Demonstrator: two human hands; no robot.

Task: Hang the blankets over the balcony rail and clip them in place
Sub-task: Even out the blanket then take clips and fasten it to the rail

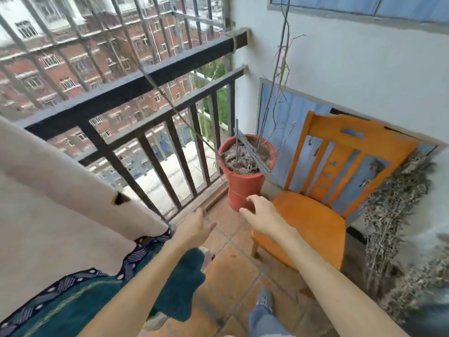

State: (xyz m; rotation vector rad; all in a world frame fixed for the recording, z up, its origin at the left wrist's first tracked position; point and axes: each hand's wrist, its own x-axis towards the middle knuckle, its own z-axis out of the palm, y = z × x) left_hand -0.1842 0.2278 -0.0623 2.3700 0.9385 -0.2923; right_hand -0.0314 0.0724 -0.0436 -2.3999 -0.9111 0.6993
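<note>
A cream blanket [48, 190] hangs over the black balcony rail [136, 83] at the left, with a small dark hole near its edge. Below it a dark green blanket [80, 297] with a patterned navy border drapes toward the tiled floor. My left hand [194, 227] is held out just right of the blankets' edge, fingers apart and empty. My right hand [261, 215] reaches forward over the floor, open and empty, in front of the red pot. No clips are visible.
A red flowerpot [243, 188] with dry stems stands by the rail's corner. An orange wooden chair [315, 215] sits against the white wall. Dried plant bundles [398, 215] lie at right. My shoe and jeans leg [264, 310] show below.
</note>
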